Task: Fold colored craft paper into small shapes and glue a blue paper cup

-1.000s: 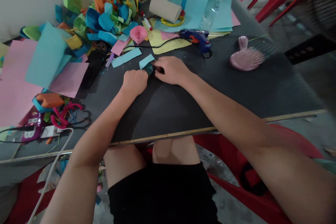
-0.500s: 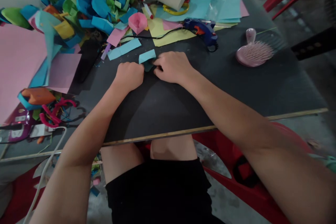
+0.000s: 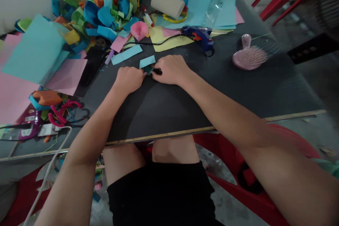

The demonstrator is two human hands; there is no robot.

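Observation:
Both of my hands rest on the dark table [image 3: 185,99], working a small light-blue paper piece [image 3: 147,63] that lies between them. My left hand [image 3: 129,79] is curled into a loose fist, its fingertips pinching the paper's left edge. My right hand [image 3: 172,70] presses down on the paper's right side with bent fingers. Most of the paper is hidden under my fingers. A longer light-blue paper strip [image 3: 126,54] lies just beyond my left hand.
A heap of coloured folded papers [image 3: 103,10] fills the back left, with large pink and blue sheets [image 3: 34,56]. A blue glue gun [image 3: 200,36], a cardboard roll [image 3: 167,4] and a pink hairbrush [image 3: 249,56] lie behind and right. Pink scissors [image 3: 62,111] lie at left.
My hands stay on the small blue paper with only slight finger shifts. The camera tilted down and then back up, so the view shifted.

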